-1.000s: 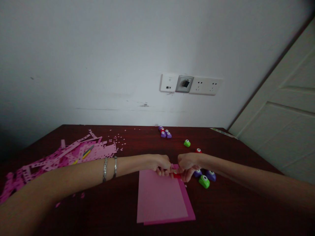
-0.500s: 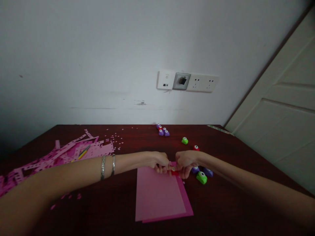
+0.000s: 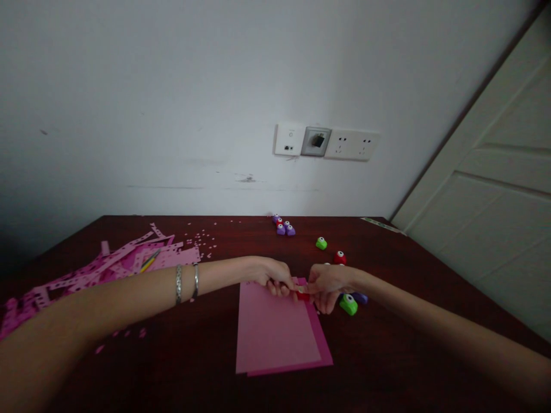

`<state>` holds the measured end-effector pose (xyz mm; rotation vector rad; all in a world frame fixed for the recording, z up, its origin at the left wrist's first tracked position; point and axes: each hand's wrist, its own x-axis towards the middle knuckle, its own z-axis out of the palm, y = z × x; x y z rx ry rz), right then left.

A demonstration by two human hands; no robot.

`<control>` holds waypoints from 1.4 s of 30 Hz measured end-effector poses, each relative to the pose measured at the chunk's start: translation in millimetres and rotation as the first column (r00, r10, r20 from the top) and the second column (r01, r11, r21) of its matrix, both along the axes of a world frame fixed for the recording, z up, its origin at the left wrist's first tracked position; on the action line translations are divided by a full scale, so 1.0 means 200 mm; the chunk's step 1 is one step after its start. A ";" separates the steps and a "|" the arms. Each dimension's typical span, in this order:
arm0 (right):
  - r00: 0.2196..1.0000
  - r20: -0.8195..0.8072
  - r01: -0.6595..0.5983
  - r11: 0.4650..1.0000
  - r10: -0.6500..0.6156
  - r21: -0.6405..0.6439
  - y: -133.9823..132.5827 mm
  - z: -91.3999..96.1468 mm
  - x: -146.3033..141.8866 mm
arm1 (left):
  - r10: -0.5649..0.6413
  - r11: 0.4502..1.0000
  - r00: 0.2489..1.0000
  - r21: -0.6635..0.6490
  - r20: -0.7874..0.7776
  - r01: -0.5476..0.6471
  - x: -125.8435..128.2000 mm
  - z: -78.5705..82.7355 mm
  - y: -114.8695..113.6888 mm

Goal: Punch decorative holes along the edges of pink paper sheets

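My left hand (image 3: 278, 279) is closed around the near-left side of a small red craft punch (image 3: 303, 296), its thumb reaching onto the top. From the other side my right hand (image 3: 326, 284) grips the same punch, with fingers curled down. The punch sits at the far edge of a light pink paper sheet (image 3: 275, 338), which lies over a darker pink sheet (image 3: 323, 344). Fingers hide most of the punch. Just right of my right hand rests a green craft punch (image 3: 348, 304), with a purple one (image 3: 360, 297) partly behind it.
Punched pink paper strips (image 3: 116, 261) are heaped at the left, with a yellow pen-like tool (image 3: 150, 261) on them. Tiny paper cut-outs (image 3: 202, 238) lie scattered. More punches (image 3: 285, 228) stand near the wall, others (image 3: 321, 243) (image 3: 340, 257) closer. A ruler-like strip (image 3: 383, 225) lies far right.
The view has shifted slightly. Both hands stay together on the red punch at the sheet's far edge, and more of the red punch beyond my right hand shows.
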<state>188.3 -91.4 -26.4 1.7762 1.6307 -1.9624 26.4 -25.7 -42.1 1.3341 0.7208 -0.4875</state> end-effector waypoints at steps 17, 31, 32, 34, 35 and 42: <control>0.998 -0.012 0.060 0.992 -0.059 0.111 -0.05 0.01 0.01 | 0.074 0.990 0.996 0.123 -0.057 -0.066 0.00 0.08 -0.06; 0.995 -0.084 0.059 0.993 -0.051 0.099 -0.05 0.02 0.06 | 0.112 0.973 0.991 0.208 -0.070 -0.096 0.01 0.06 -0.06; 0.995 -0.090 0.054 0.994 -0.046 0.094 -0.05 0.02 0.06 | 0.113 0.974 0.991 0.205 -0.070 -0.097 0.01 0.06 -0.06; 0.995 -0.099 0.042 0.995 -0.033 0.088 -0.04 0.02 0.07 | 0.110 0.975 0.992 0.200 -0.063 -0.095 0.01 0.05 -0.05; 0.995 -0.100 0.036 0.995 -0.027 0.088 -0.03 0.01 0.07 | 0.102 0.976 0.993 0.197 -0.062 -0.088 0.01 0.05 -0.05; 0.998 -0.060 0.031 0.999 -0.029 0.029 0.02 0.00 0.06 | 0.052 0.977 0.990 0.210 -0.131 -0.024 0.04 0.08 -0.04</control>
